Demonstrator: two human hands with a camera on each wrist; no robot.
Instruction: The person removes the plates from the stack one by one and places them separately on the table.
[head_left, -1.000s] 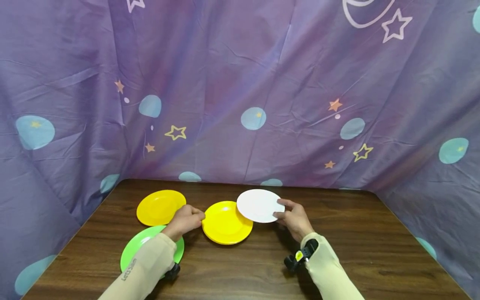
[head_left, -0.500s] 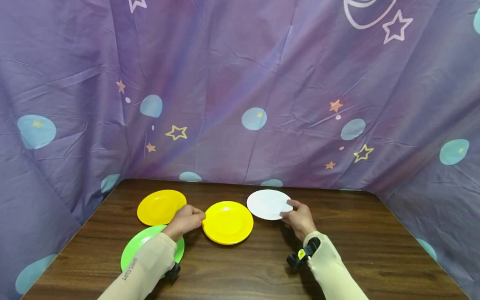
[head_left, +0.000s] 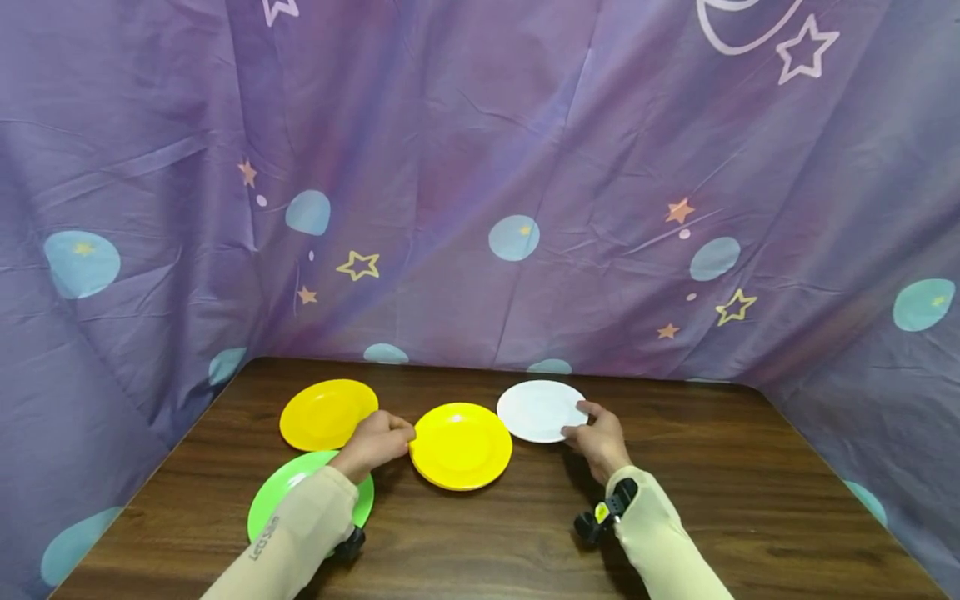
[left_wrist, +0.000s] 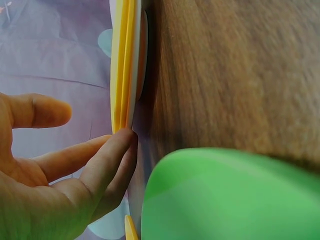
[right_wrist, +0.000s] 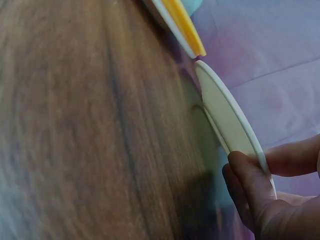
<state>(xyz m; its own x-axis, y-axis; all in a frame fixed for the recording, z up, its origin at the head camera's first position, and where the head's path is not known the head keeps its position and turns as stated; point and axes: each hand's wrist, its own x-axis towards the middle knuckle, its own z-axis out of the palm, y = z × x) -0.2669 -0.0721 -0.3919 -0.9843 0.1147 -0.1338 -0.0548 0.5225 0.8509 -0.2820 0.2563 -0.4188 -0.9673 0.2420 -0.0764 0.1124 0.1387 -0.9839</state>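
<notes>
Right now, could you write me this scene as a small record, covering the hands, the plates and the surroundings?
Left hand: fingertips at the left edge of the middle stack; exact grip unclear
Right hand: pinches the right edge of the white plate
Middle stack: yellow on top, white showing beneath
White plate: right of the middle stack, slightly farther back
Back-left yellow plate: beyond the green plate
Green plate: front left, partly hidden by the left sleeve
Surroundings: wooden table; purple cloth with stars behind
</notes>
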